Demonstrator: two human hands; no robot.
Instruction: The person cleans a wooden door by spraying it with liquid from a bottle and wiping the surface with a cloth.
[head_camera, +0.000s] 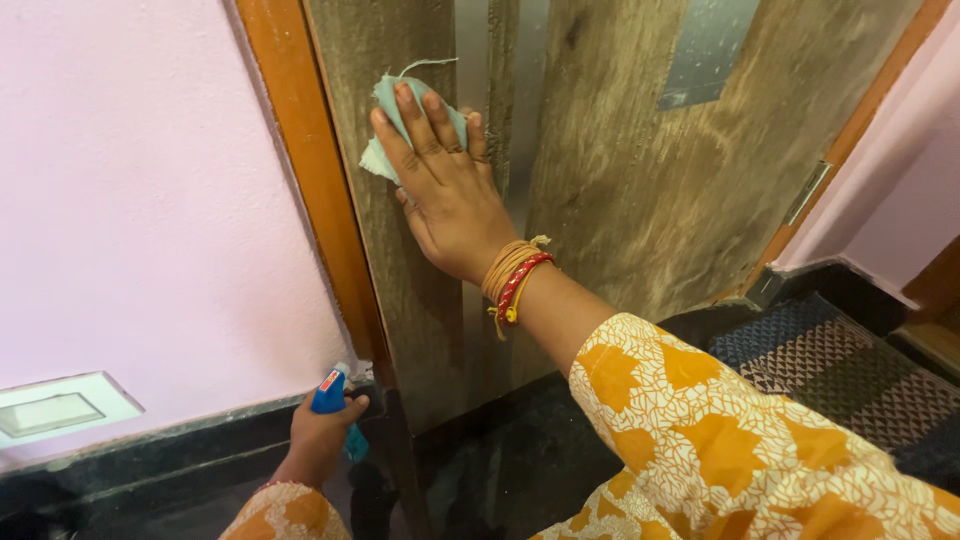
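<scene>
The right hand lies flat, fingers spread, pressing a pale green cloth against a wooden door. Low down beside the orange frame, the left hand grips a blue spray bottle.

The right hand reaches up on an extended arm, fingers spread flat; the left hand hangs low, curled closed.

A dark polished floor carries a patterned mat (woven, brown and blue).
</scene>
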